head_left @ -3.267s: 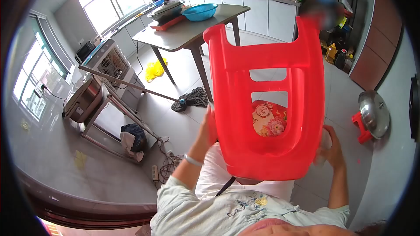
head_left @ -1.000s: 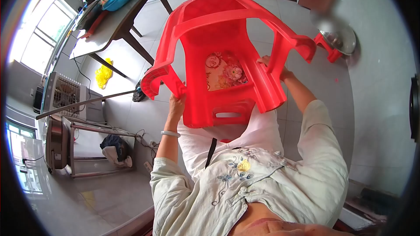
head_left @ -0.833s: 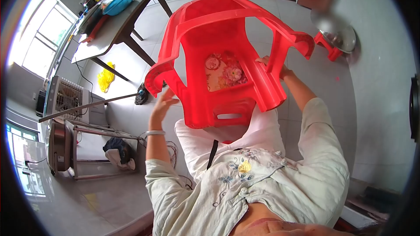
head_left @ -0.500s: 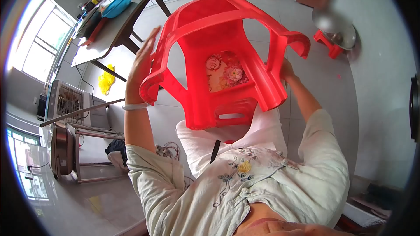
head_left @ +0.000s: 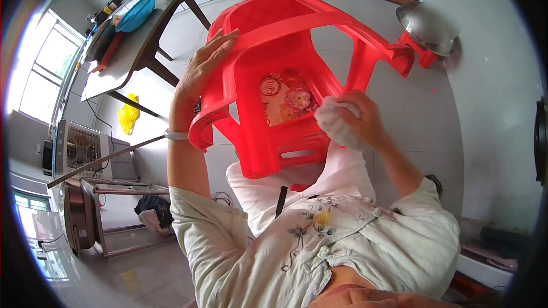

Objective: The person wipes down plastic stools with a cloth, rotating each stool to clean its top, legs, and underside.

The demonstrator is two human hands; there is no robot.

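A red plastic chair [head_left: 257, 102] with a curved back and armrests lies tipped in front of my lap, with a floral printed panel seen in its middle. My left hand [head_left: 208, 65] grips the chair's upper left frame, fingers bent over the edge. In my right hand [head_left: 362, 120] is a bunched whitish cloth [head_left: 338, 122], pressed against the right side of the chair, near the lower end of the armrest support. Part of the chair there is covered by the hand and cloth.
A table [head_left: 140, 43] with a blue basin [head_left: 136, 12] stands at upper left. Yellow plastic [head_left: 128, 115], a long pole [head_left: 114, 157] and a metal rack [head_left: 123, 228] are on the left. By the right wall, a metal lid [head_left: 425, 28] rests on a red stool [head_left: 416, 50].
My left hand has gone from beside the chair's lower left to its upper left frame. My right hand has come round to the near side, showing the cloth. The chair was turned over earlier.
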